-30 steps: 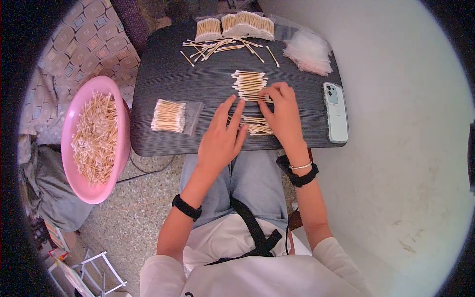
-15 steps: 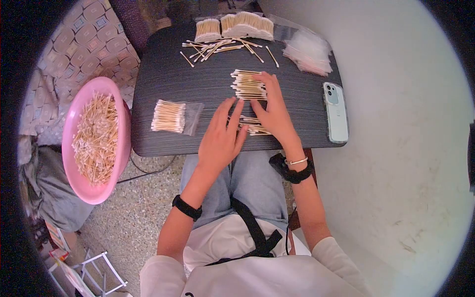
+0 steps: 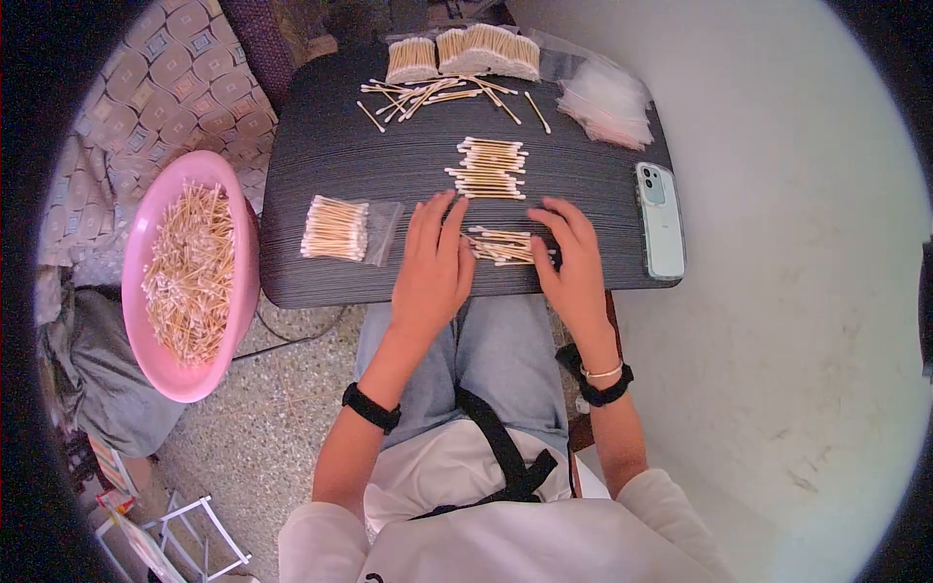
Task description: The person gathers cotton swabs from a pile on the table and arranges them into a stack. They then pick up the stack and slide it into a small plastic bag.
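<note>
Between my two hands, near the front of the dark table, lies a small pile of cotton swabs (image 3: 503,246). My left hand (image 3: 431,257) is at its left end, fingers stretched forward, thumb by the swab tips. At the right end my right hand (image 3: 571,255) has its fingers apart, the thumb right by the swabs. Just beyond the fingertips, a neat row of cotton swabs (image 3: 489,168) lies side by side, some sticking out to the left. Left of my left hand, a bundle of cotton swabs (image 3: 335,229) rests on a clear plastic bag (image 3: 385,231).
A pink basin (image 3: 247,262) full of swabs stands left of the table (image 3: 573,175). Toward the back are loose swabs (image 3: 437,94) and packed swab bundles (image 3: 486,52). Clear bags (image 3: 607,102) and a phone (image 3: 661,222) lie at the right, beside a pale wall (image 3: 777,243).
My right hand has left the neat row and moved back and right to the end of the nearer pile. My left hand has shifted only slightly; the row is now uncovered.
</note>
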A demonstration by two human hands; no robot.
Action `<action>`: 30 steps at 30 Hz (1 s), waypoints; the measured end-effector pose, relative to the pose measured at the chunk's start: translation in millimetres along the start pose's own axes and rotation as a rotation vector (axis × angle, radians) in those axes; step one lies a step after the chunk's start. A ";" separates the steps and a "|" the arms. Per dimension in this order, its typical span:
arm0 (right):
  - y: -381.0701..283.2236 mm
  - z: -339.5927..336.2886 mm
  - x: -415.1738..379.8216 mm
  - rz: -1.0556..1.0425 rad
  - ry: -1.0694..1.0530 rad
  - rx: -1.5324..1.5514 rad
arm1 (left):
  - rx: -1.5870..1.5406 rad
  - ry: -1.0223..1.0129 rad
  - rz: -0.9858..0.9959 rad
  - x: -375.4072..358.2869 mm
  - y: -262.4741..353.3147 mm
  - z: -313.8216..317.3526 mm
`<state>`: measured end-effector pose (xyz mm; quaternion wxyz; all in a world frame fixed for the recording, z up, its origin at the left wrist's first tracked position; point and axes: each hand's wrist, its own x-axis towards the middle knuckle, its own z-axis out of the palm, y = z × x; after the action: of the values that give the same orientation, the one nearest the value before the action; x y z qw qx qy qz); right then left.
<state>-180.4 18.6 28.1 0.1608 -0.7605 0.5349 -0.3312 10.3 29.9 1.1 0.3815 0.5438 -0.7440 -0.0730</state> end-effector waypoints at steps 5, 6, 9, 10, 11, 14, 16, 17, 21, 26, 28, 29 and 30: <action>9.0 -0.5 -8.2 -0.052 0.050 -0.129 | -0.018 -0.050 0.024 -0.7 -0.2 -5.0; 9.0 0.0 -6.7 -0.046 0.052 -0.119 | -0.016 -0.036 0.032 -0.8 0.0 -4.3; 5.6 3.6 -0.3 -0.041 0.079 -0.061 | -0.009 -0.006 0.045 -0.4 0.1 -2.9; 4.1 5.6 2.3 -0.043 0.091 -0.036 | -0.009 -0.005 0.044 0.1 -0.3 -3.0; 2.8 7.4 3.9 -0.053 0.058 -0.028 | -0.010 -0.006 0.041 0.5 -0.2 -2.8; 2.2 9.6 6.7 -0.072 -0.022 -0.001 | -0.025 -0.018 0.030 0.3 2.7 -2.8; 2.6 9.6 10.9 -0.080 -0.048 0.025 | -0.017 -0.020 0.038 -0.2 2.3 -2.6; 2.5 8.9 13.7 -0.097 -0.061 0.016 | -0.012 -0.022 0.042 -0.5 2.0 -2.6; 3.9 8.5 22.6 -0.131 -0.103 0.008 | -0.003 -0.021 0.041 0.5 2.6 -1.8; 7.9 13.9 25.4 -0.142 -0.113 -0.009 | -0.007 -0.015 0.035 1.9 3.6 -3.4; 9.4 17.0 25.1 -0.133 -0.093 -0.037 | -0.003 -0.013 0.037 2.0 4.1 -3.4; 9.5 16.9 25.0 -0.141 -0.096 -0.035 | -0.001 -0.012 0.039 2.0 4.3 -3.2; 8.8 16.1 25.2 -0.148 -0.098 -0.033 | 0.000 -0.013 0.041 1.9 4.3 -3.2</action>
<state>-170.4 -9.7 19.5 0.1494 -0.8158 0.4740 -0.2958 8.9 31.0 6.5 0.3778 0.5279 -0.7575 -0.0687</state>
